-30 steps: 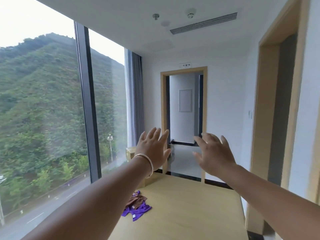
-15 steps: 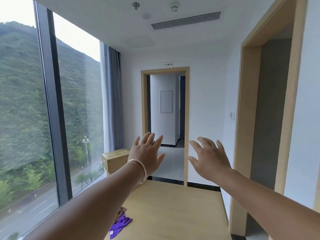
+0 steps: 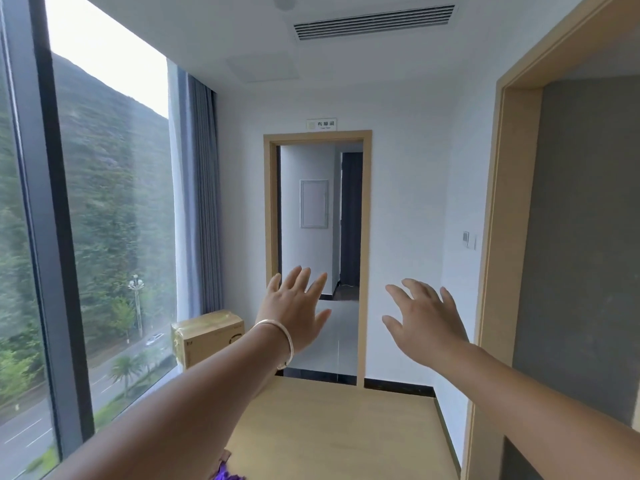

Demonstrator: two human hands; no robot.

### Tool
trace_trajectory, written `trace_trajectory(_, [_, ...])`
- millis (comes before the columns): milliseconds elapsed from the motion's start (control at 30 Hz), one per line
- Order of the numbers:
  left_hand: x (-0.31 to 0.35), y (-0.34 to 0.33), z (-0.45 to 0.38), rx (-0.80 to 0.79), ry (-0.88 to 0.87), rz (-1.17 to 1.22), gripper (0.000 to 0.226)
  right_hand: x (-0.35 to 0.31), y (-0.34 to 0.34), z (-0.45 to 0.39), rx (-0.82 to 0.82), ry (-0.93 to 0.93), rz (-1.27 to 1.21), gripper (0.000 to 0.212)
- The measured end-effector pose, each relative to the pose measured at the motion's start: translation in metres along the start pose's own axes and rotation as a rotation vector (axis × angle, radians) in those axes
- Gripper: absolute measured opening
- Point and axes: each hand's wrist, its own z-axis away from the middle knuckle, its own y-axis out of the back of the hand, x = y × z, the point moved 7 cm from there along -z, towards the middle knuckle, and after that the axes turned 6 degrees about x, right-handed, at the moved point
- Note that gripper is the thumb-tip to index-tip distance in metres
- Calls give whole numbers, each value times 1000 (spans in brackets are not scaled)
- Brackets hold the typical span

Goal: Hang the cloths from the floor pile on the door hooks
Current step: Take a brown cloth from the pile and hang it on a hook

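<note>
A person is reaching both arms forward at chest height, left hand (image 3: 296, 315) and right hand (image 3: 424, 322) with fingers spread, holding nothing, probably just starting. The cloths (image 3: 227, 472), purple and brown, are lying at the bottom edge on the wooden floor (image 3: 332, 431). No door hooks are showing.

Both arms reach forward over the pale wooden floor (image 3: 339, 431), the left hand (image 3: 294, 313) and right hand (image 3: 424, 322) spread in mid-air with a gap between them, touching nothing. Ahead stands an open wood-framed doorway (image 3: 363, 258). A taped cardboard box (image 3: 207, 337) sits by the left glass window wall (image 3: 114, 237); a grey panel in a wooden frame (image 3: 585, 271) bounds the right.
</note>
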Motion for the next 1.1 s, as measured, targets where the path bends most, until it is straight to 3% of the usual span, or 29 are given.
trace_trajectory(300, [-6, -104, -79, -21, -31, 31, 66, 30, -84, -73, -38, -23, 41, 54])
trace_trajectory(800, [9, -285, -274, -42, 22, -15, 69, 136, -244, -256, -49, 13, 21, 55])
trace_trajectory(1100, [-1, -403, -352, -122, 1, -2, 70, 159, -363, -339, -146, 23, -3, 60])
